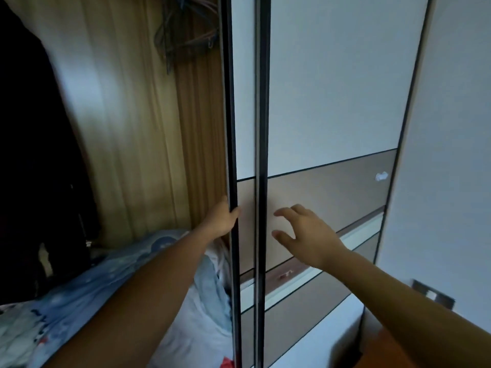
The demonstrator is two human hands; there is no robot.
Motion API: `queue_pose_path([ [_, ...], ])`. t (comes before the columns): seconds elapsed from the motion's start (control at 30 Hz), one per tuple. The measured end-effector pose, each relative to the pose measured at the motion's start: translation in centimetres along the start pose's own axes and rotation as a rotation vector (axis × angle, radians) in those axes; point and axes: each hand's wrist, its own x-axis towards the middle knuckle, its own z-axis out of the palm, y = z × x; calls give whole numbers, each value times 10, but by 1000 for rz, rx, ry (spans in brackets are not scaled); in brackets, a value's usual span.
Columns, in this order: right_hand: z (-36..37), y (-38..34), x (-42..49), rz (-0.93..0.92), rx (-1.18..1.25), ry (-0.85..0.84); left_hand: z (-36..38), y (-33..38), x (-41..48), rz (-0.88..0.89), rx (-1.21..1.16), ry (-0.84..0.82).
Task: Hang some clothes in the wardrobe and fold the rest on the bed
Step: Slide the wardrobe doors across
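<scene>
Our left hand (224, 219) grips the leading edge of the sliding door (244, 115). The thumb is on the outer face and the fingers are wrapped round behind the dark frame. Our right hand (305, 235) holds nothing. Its fingers are spread and slightly bent just in front of the second door (332, 102), and we cannot tell whether they touch the panel.

We judge the step in hand to be sliding the door to set the opening of the wardrobe (132, 115). To do it well, we should push level along the track rather than twist the frame. The right palm can go flat on the panel to share the load and stop the door racking. The left fingers must stay clear of the narrow gap where the two frames overlap.

The clothes (212, 285) are a pale heap at the bottom edge of the opening, touching or just beside the door's lower frame. They may snag a moving door, so we would nudge them inward first.

Hangers (186, 30) crowd the top edge of the opening, near the door frame. A dark garment (34, 155) fills the left side. Blue bedding (106, 274) lies below it. The open room is in the middle, against the wooden back.
</scene>
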Motion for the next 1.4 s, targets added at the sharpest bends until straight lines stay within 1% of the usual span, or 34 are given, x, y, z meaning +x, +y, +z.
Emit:
queue_pose_path([
  [0.1,-3,-12,32,-105,25,61,-5,-3,-9,50,23,36],
  [0.2,-8,-28,63,-204,31,117,-20,-12,-27,73,-9,50],
  [0.27,-12,-40,84,-267,-18,176,-31,-23,-40,61,-11,69],
  [0.43,-27,-79,135,-282,-236,343,-69,-54,-79,33,36,102],
  [0.5,-31,-101,152,-305,-283,389,-87,-67,-99,35,47,138],
  [0.57,-28,-125,163,-309,-282,397,-105,-79,-120,24,45,163],
  [0.67,-9,-164,169,-348,-266,374,-138,-99,-154,-14,16,211],
  [0.8,16,-222,166,-404,-227,408,-187,-123,-201,-37,3,251],
  [0.97,33,-301,157,-469,-187,462,-242,-150,-257,-92,81,316],
  [1.03,39,-327,153,-485,-173,499,-262,-159,-278,-139,218,347],
  [1.07,43,-340,151,-490,-166,517,-271,-163,-290,-173,377,417],
  [1.13,47,-362,147,-496,-159,540,-288,-171,-317,-186,742,667],
  [1.17,49,-372,146,-498,-155,550,-297,-175,-333,-146,865,803],
  [1.2,51,-381,144,-499,-150,559,-306,-182,-348,-95,940,923],
  [1.23,53,-389,143,-498,-144,569,-316,-191,-362,-60,973,1014],
  [1.27,55,-397,142,-496,-138,579,-326,-203,-376,-63,977,1074],
  [1.3,57,-405,141,-497,-135,590,-336,-215,-389,-106,956,1104],
  [1.37,60,-419,138,-502,-133,611,-349,-236,-405,-244,831,1096],
  [1.4,61,-426,137,-502,-131,620,-353,-244,-408,-296,744,1052],
])
